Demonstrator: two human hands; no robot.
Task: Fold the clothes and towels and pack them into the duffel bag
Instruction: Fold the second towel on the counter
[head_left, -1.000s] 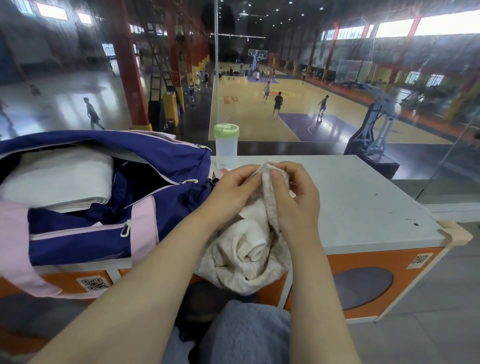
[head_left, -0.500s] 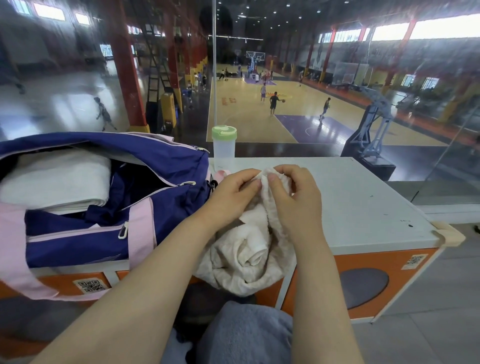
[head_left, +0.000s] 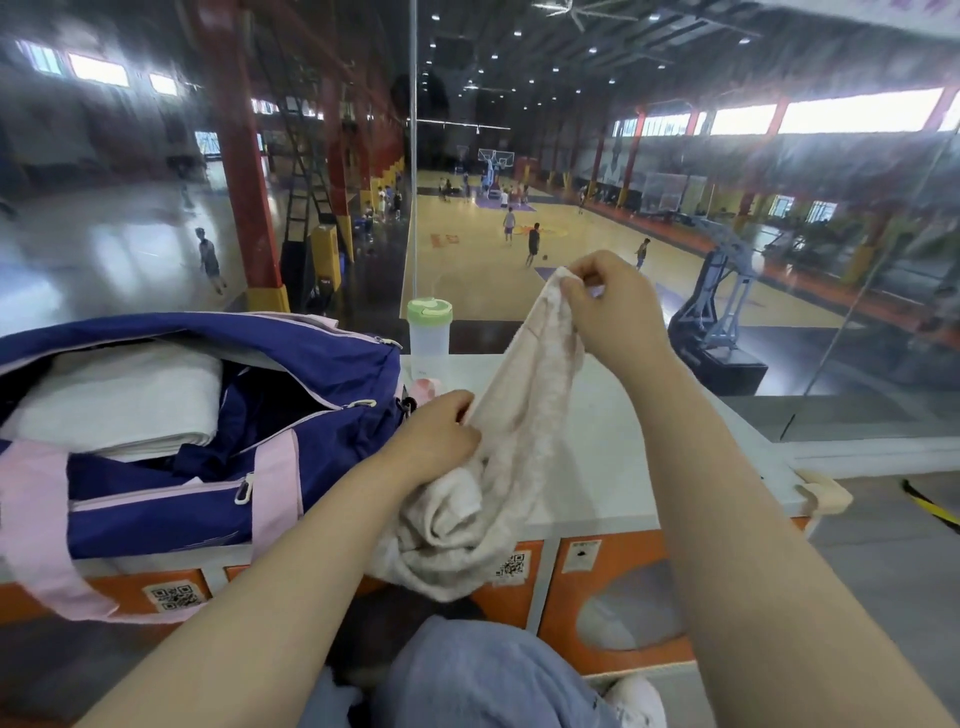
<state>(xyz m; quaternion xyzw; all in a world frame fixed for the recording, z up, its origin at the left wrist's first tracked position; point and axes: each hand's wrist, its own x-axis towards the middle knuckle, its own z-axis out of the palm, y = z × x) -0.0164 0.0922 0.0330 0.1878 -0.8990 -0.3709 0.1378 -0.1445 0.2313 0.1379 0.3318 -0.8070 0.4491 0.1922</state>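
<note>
The right hand (head_left: 605, 306) has lifted 1 corner of the beige towel (head_left: 498, 457) off the surface (head_left: 623, 467), both grips clamped on it, left hand (head_left: 441, 436) low near the duffel bag (head_left: 182, 457), so unfolding has begun.

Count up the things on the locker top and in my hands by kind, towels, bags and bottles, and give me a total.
Towels: 2, a white folded towel in the bag and a cream towel held by the left hand and right hand
Bags: 1, the navy and pink duffel bag
Bottles: 1, the green-lidded bottle
Total: 4
</note>
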